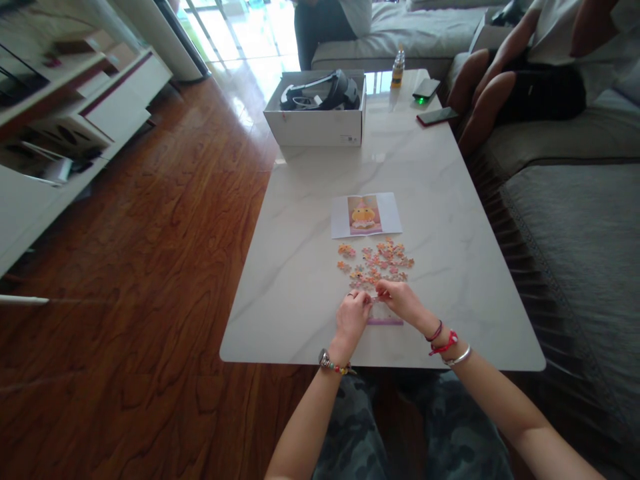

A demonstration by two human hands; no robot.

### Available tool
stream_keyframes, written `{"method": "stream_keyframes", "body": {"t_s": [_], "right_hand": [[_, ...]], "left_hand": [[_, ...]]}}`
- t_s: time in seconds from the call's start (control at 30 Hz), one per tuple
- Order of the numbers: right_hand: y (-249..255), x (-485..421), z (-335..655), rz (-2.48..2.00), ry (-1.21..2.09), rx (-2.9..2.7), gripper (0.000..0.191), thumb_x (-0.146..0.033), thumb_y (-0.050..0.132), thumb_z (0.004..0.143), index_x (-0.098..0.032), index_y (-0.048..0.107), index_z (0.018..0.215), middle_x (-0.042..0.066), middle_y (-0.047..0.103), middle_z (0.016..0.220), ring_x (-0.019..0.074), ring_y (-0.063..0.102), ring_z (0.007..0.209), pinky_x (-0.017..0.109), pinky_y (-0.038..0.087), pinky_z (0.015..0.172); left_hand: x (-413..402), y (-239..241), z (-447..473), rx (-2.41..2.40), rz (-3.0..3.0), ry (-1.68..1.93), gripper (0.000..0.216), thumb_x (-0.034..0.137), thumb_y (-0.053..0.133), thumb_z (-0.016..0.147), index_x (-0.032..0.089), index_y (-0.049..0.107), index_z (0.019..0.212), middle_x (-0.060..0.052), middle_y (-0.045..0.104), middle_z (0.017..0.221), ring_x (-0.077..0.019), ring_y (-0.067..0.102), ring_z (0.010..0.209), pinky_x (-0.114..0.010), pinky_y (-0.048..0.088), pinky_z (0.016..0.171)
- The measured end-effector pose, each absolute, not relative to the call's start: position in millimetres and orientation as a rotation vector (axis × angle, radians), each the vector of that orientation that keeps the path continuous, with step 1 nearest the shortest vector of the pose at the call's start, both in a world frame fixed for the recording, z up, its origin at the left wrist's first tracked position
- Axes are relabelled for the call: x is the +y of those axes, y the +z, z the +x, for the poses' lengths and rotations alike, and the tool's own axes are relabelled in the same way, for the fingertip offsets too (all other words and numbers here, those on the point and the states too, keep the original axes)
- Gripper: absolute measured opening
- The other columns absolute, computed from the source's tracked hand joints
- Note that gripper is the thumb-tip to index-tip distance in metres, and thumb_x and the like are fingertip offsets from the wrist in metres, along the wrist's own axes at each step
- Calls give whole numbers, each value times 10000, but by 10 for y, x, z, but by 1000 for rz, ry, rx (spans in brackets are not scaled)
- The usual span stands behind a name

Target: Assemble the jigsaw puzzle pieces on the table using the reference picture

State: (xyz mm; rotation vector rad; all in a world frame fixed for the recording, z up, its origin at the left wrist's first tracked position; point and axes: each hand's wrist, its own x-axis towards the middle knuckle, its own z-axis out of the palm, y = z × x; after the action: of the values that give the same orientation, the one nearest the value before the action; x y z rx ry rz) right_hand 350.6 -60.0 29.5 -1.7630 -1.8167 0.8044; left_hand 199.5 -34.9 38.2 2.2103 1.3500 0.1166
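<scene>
Near the front edge of a white marble table point(300, 267), my left hand point(351, 317) and my right hand point(400, 300) meet with fingers curled and pinched together over a small joined strip of puzzle point(384, 319). Whatever the fingertips pinch is too small to name. Just beyond the hands lies a scatter of several loose pink and orange puzzle pieces point(377, 261). Farther back, a printed reference picture point(367, 215) of a yellow figure on pink lies flat.
A white open box point(317, 120) with a dark headset stands at the table's far end, beside a small bottle point(398, 67) and two phones point(431, 100). Another person sits on the grey sofa point(575, 220) at the right. Wooden floor and white shelving lie left.
</scene>
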Motion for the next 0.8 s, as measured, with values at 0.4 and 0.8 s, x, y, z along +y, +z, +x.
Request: {"method": "stream_keyframes", "body": {"t_s": [0.4, 0.8], "right_hand": [[495, -439, 3447, -2041, 736, -2045, 88, -143, 545, 680, -188, 589, 742, 29, 631, 681, 145, 562, 656, 204, 322, 532], [539, -302, 3471, -2221, 812, -2062, 104, -225, 634, 631, -163, 586, 699, 56, 612, 656, 162, 557, 629, 216, 327, 511]], "left_hand": [[-541, 495, 1920, 1227, 2501, 18, 320, 165, 351, 822, 243, 468, 1110, -47, 510, 1108, -146, 484, 922, -232, 410, 717], [-535, 538, 1936, 1133, 2636, -138, 467, 74, 387, 755, 245, 398, 1190, -53, 481, 1148, -169, 467, 932, -246, 424, 676]]}}
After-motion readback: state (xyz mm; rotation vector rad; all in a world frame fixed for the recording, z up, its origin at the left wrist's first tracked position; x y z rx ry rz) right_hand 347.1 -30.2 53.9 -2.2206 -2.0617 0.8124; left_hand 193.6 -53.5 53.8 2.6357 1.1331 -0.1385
